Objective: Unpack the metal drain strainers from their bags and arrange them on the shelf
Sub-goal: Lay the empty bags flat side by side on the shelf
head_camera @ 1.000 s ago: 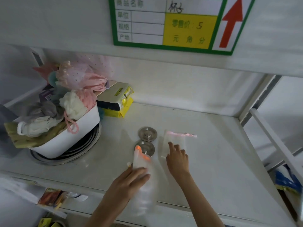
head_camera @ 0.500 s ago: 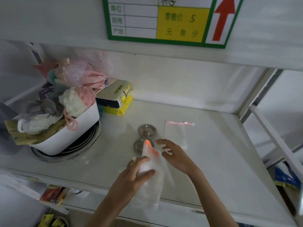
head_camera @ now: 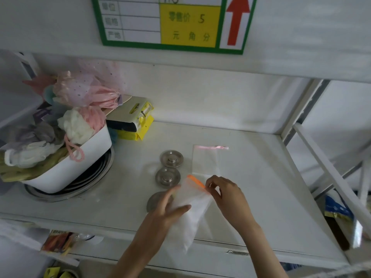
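Note:
Two metal drain strainers stand on the white shelf [head_camera: 261,189], one behind the other: the far strainer [head_camera: 171,158] and the near strainer [head_camera: 167,176]. A third metal disc [head_camera: 155,201] lies closer, partly hidden by my left hand [head_camera: 166,213]. That hand grips the middle of a clear plastic bag with an orange strip [head_camera: 190,205]. My right hand [head_camera: 226,199] pinches the same bag at its orange top edge. An empty clear bag with a pink strip [head_camera: 206,159] lies flat behind my hands.
A white bowl [head_camera: 80,163] heaped with mesh sponges and cloths sits on stacked metal pans at the left. Yellow packets [head_camera: 136,121] lie behind it. A green price sign [head_camera: 170,23] hangs above. A slanted rail [head_camera: 329,173] borders the shelf's right side.
My right hand left the pink-strip bag on the shelf and came back to pinch the orange top of the bag in my left hand. The third disc now shows under my left hand.

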{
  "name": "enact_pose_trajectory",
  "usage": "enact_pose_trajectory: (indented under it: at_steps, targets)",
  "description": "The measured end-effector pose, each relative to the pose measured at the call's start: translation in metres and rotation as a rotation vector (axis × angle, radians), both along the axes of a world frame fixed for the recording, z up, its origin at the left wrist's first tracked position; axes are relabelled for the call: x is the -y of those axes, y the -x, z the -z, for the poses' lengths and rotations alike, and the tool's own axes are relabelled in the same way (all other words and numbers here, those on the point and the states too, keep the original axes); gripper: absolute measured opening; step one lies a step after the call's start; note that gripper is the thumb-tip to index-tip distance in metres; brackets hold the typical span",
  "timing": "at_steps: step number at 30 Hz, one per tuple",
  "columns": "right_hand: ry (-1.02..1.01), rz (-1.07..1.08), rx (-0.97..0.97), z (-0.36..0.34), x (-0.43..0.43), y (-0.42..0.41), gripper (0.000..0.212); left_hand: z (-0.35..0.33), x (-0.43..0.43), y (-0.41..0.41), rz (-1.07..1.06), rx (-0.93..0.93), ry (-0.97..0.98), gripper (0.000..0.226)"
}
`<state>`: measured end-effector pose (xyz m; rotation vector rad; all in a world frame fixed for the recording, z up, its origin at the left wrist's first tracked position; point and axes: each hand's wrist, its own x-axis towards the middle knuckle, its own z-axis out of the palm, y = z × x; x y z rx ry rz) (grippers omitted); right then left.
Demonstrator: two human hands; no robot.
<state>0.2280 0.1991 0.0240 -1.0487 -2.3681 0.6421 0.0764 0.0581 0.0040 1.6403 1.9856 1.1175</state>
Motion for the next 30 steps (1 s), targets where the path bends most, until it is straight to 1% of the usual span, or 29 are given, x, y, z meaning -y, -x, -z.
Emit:
enact_pose_trajectory:
  at_steps: [1, 2, 3, 4, 5, 6, 7, 10, 12, 15, 16, 19, 21, 22, 24, 26, 28, 30]
  targets:
    - [0.017, 0.04, 0.038, 0.001, -0.002, -0.004, 0.012, 0.002, -0.001, -0.001, 0.052, -0.032, 0.009, 0.039]
    - [0.035, 0.082, 0.076, 0.003, -0.005, -0.007, 0.012, 0.002, -0.002, -0.003, 0.101, -0.099, 0.023, 0.04]
    - [0.044, 0.123, 0.113, 0.005, -0.01, -0.01, 0.012, 0.005, -0.004, -0.002, 0.1, -0.206, -0.014, 0.048]
    - [0.046, 0.165, 0.149, 0.009, -0.016, -0.013, 0.012, 0.011, -0.008, -0.001, 0.11, -0.277, -0.045, 0.063]
    - [0.043, 0.207, 0.177, 0.012, -0.024, -0.017, 0.013, 0.015, -0.01, -0.001, 0.136, -0.308, -0.039, 0.076]
    - [0.038, 0.25, 0.202, 0.015, -0.033, -0.021, 0.015, 0.015, -0.012, -0.001, 0.152, -0.313, -0.043, 0.083]
    - [0.028, 0.29, 0.23, 0.018, -0.044, -0.024, 0.017, 0.014, -0.015, -0.001, 0.146, -0.321, -0.048, 0.085]
    - [-0.006, 0.389, 0.314, 0.022, -0.081, -0.028, 0.023, 0.019, -0.017, 0.004, 0.14, -0.338, -0.046, 0.082]
    - [-0.017, 0.434, 0.336, 0.022, -0.112, -0.022, 0.025, 0.028, -0.018, 0.009, 0.156, -0.355, -0.031, 0.08]
    - [-0.048, 0.461, 0.348, 0.025, -0.157, -0.008, 0.024, 0.037, -0.023, 0.013, 0.159, -0.43, -0.068, 0.078]
    - [-0.049, 0.472, 0.346, 0.027, -0.17, -0.004, 0.024, 0.038, -0.025, 0.014, 0.173, -0.436, -0.07, 0.081]
    - [-0.022, 0.523, 0.31, 0.035, -0.195, 0.0, 0.022, 0.037, -0.026, 0.013, 0.208, -0.45, -0.042, 0.101]
    - [0.002, 0.539, 0.27, 0.035, -0.198, 0.0, 0.023, 0.037, -0.028, 0.012, 0.218, -0.452, -0.058, 0.101]
    - [0.003, 0.533, 0.262, 0.033, -0.195, 0.0, 0.025, 0.037, -0.029, 0.011, 0.226, -0.45, -0.08, 0.096]
    - [-0.024, 0.489, 0.262, 0.026, -0.178, -0.001, 0.028, 0.033, -0.031, 0.008, 0.215, -0.454, -0.127, 0.074]
    - [-0.045, 0.374, 0.251, 0.021, -0.147, -0.002, 0.022, 0.03, -0.031, 0.006, 0.175, -0.444, -0.164, 0.054]
    - [-0.002, 0.204, 0.22, 0.017, -0.105, -0.006, 0.017, 0.027, -0.033, 0.006, 0.145, -0.42, -0.173, 0.053]
    - [0.077, 0.034, 0.17, 0.01, -0.057, -0.008, 0.021, 0.026, -0.033, 0.006, 0.117, -0.426, -0.187, 0.056]
